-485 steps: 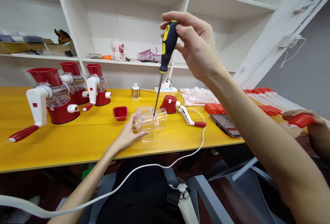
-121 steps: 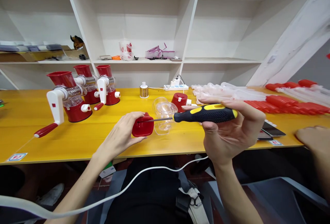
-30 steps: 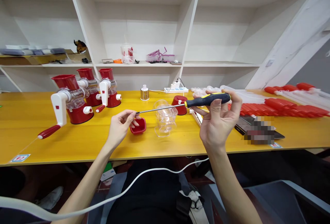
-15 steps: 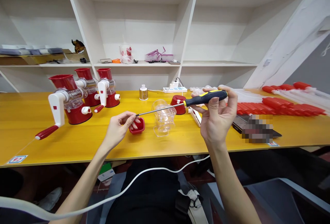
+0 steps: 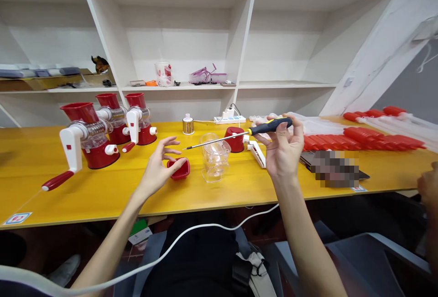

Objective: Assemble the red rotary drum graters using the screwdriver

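My right hand (image 5: 284, 148) grips the dark blue and yellow handle of a screwdriver (image 5: 270, 126), raised above the table. Its thin metal shaft points left, and the tip ends just short of my left hand (image 5: 159, 164). That hand has its fingers apart with nothing between them. Beneath it sits a small red square cup (image 5: 180, 169), partly covered by the thumb. A clear plastic housing (image 5: 215, 162) stands on the table under the shaft. Behind it are a red base (image 5: 235, 139) and a white crank handle (image 5: 257, 153).
Several assembled red-and-white rotary graters (image 5: 89, 137) stand at the left. A metal grater drum (image 5: 188, 124) and a white power strip (image 5: 229, 119) are at the back. Red-handled items (image 5: 362, 138) lie right, behind a dark flat device (image 5: 308, 159). A white cable (image 5: 191, 228) crosses my lap. Another person's hand (image 5: 428, 185) shows at the right edge.
My left hand has let go of the screwdriver's tip and spread its fingers. The screwdriver stays in my right hand. Another person's hand has come into view at the right.
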Available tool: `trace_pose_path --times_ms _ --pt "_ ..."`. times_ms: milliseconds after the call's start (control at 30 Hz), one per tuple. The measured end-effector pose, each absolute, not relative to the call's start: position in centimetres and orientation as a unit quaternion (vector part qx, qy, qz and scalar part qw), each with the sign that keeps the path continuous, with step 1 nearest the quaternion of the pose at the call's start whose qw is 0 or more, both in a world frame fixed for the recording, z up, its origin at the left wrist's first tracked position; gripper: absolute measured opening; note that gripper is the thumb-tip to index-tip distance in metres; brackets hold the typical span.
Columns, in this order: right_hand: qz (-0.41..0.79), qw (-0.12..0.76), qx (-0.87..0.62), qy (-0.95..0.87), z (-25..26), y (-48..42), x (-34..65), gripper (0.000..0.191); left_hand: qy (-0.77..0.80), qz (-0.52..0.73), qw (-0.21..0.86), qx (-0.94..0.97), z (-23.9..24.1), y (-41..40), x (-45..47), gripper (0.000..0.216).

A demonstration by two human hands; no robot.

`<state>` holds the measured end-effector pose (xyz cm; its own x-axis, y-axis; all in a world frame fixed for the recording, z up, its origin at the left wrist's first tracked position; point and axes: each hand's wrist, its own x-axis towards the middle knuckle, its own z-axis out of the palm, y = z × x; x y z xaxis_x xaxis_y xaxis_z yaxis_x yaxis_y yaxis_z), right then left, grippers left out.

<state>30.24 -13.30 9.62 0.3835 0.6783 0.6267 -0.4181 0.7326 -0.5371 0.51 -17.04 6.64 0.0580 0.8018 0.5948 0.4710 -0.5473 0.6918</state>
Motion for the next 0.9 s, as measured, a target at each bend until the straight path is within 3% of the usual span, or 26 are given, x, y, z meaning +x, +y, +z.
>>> trace_pose_path --times_ms 100,233,400,633,833,900 --pt "0.341 0.822 -0.148 -0.43 9.6 -12.8 31.0 0.047 0.421 0.445 0.132 0.779 7.2 -14.6 1.3 0.061" --pt "0.353 0.825 -0.143 -0.417 9.6 -12.3 31.6 0.051 0.396 0.347 0.147 0.838 8.3 -12.2 3.7 0.078" --pt "0.357 0.824 -0.14 -0.418 9.9 -12.5 31.9 0.051 0.386 0.369 0.135 0.835 7.9 -12.0 6.5 0.071" --pt "0.352 0.825 -0.136 -0.421 10.1 -12.7 32.4 0.048 0.396 0.393 -0.005 0.83 6.9 -12.3 8.3 0.073" --pt "0.339 0.827 -0.143 -0.426 10.2 -12.7 32.7 0.049 0.333 0.299 0.059 0.893 8.7 -11.1 8.9 0.071" --pt "0.331 0.829 -0.149 -0.424 10.3 -12.8 32.8 0.047 0.351 0.3 0.018 0.887 8.7 -11.2 9.2 0.069"
